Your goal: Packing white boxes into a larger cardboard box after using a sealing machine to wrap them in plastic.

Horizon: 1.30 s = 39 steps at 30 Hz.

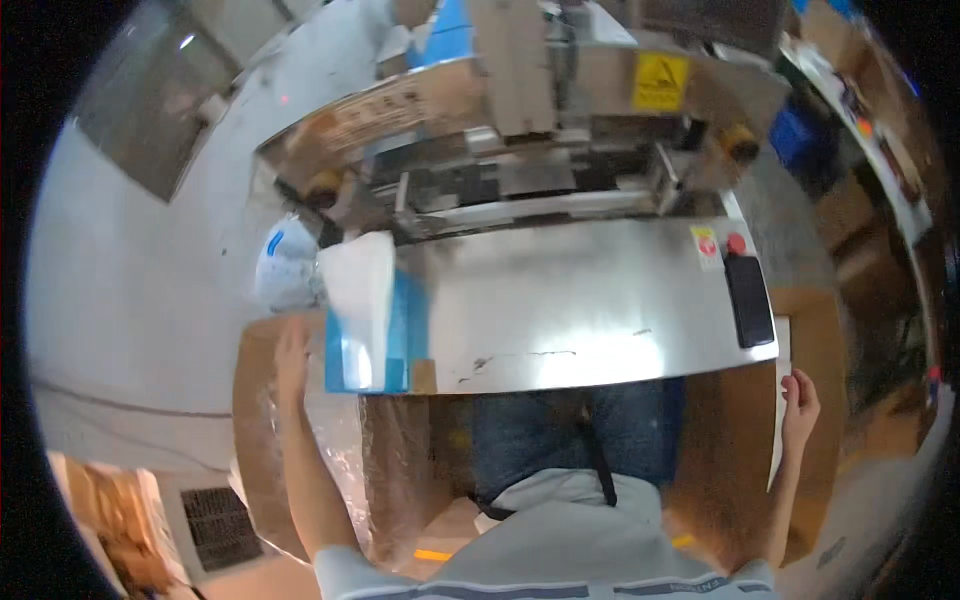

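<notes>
My left hand [292,360] is over the cardboard box on the left, blurred, with its fingers stretched forward and nothing visible in them. Clear plastic film [350,470] lines that left box [255,400]. On the right, my right hand [800,405] is beside a white flat strip [781,430] in another cardboard box [825,400]. Its fingers are loosely bent and apart; whether they touch the strip is unclear. Nearest my left hand on the metal worktop [520,300] stands a blue box [408,325] with white sheets [360,290] rising from it.
Behind the worktop is a machine with a metal bar [540,208] and a yellow warning label [660,82]. A black phone [750,300] and a red button [737,243] are at the worktop's right edge. A white plastic bag [287,265] lies left of the worktop.
</notes>
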{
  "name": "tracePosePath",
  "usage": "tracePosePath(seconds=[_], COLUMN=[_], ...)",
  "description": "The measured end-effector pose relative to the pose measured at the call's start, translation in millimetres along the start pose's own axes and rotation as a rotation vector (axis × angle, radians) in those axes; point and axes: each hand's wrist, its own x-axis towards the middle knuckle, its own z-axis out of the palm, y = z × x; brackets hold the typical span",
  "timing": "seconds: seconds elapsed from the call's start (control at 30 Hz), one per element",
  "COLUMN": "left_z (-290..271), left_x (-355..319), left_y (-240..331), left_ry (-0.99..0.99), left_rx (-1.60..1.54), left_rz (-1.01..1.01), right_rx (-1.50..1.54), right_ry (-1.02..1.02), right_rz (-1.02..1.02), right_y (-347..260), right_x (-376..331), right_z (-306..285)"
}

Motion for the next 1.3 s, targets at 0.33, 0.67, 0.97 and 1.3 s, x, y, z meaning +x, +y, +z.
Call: tracePosePath(seconds=[0.33,0.67,0.97,1.3], left_z=[56,99,188,228], left_x=[9,-78,-208,-213], left_y=[81,220,271,214], left_ry=[0.225,0.172,-0.426,-0.700], left_rx=[0.115,0.349,-0.098,-0.376], left_rz=[0.207,0.741,0.656,-0.053], right_rx=[0.320,0.104,0.092,0.204], right_ry=[-0.239,-0.490,-0.939,-0.397], right_rz=[-0.134,-0.387,-0.413,-1.039], right_y=[-139,-237,-266,-273], right_x=[-20,-37,-47,-61], right_z=[102,168,234,214])
